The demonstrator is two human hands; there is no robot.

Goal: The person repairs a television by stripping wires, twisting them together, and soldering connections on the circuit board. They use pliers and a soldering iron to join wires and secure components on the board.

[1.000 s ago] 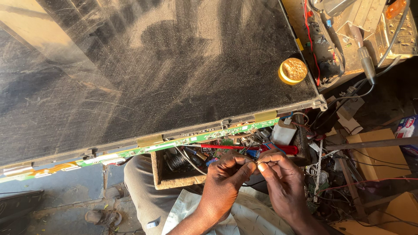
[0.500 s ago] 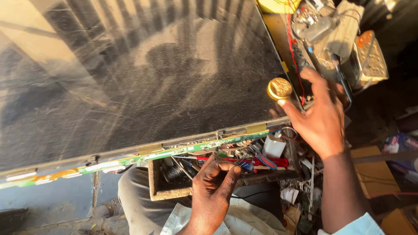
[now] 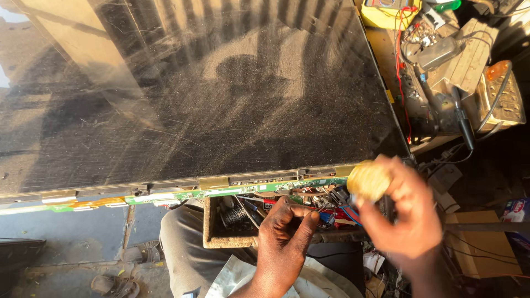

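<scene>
My right hand [image 3: 411, 218] grips a small round gold tin [image 3: 368, 180] just below the near right corner of a big dusty black flat panel [image 3: 210, 94]. It is blurred by motion. My left hand [image 3: 284, 234] hovers lower, at the middle, fingertips pinched by a tangle of coloured wires [image 3: 326, 205] under the panel's edge. I cannot tell whether it holds anything. A thin green circuit strip [image 3: 221, 191] runs along the panel's near edge.
A small wooden box [image 3: 229, 234] with a black wire coil sits left of my left hand. At the upper right a cluttered bench holds a yellow meter [image 3: 386, 12], red leads and electronic parts. A dark bar [image 3: 486, 226] crosses at right. My knee [image 3: 185, 248] is below.
My right hand reached up to the gold tin on the panel's corner, took hold of it and brought it down off the panel. My left hand stayed by the wires.
</scene>
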